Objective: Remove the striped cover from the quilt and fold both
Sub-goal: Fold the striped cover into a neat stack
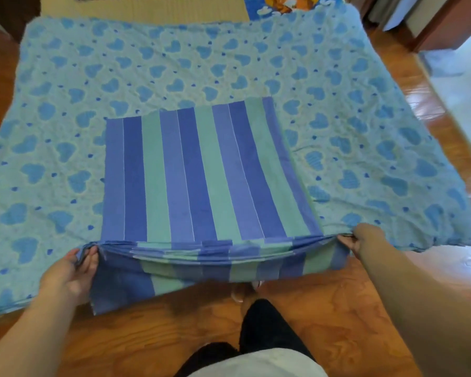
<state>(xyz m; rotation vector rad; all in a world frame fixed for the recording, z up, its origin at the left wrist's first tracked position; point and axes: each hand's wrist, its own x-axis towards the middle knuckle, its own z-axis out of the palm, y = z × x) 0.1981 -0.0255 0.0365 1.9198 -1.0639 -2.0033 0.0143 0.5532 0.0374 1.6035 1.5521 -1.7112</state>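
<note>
A: Where was the striped cover (201, 170) at that moment?

B: It lay folded into a rectangle on top of the quilt (65, 104), in the near middle part. Its stripes, dark blue, lighter blue and green, ran from near to far. The near end of it hung over the near edge of the quilt, above the wooden floor (147, 336), and several layers were stacked there.

A: And the quilt?

B: The quilt was spread flat, light blue with a pattern of blue hearts. It reached well past the cover on the left, on the right and on the far side. I could not tell what surface was under it.

A: What did the hands do?

B: The left hand (75, 268) gripped the near left corner of the cover; the fingers were curled around the bunched layers. The right hand (360, 239) pinched the near right corner, at the edge of the quilt. Between the two hands the edge of the cover sagged a little.

A: Was something else visible?

B: Yes. The person's legs in dark trousers (267, 330) stood on the floor near the camera, and one foot (241, 291) showed just under the hanging cover. Beyond the far edge of the quilt there was a tan mat (161, 9) and a blue cloth with an orange picture (288, 6).
</note>
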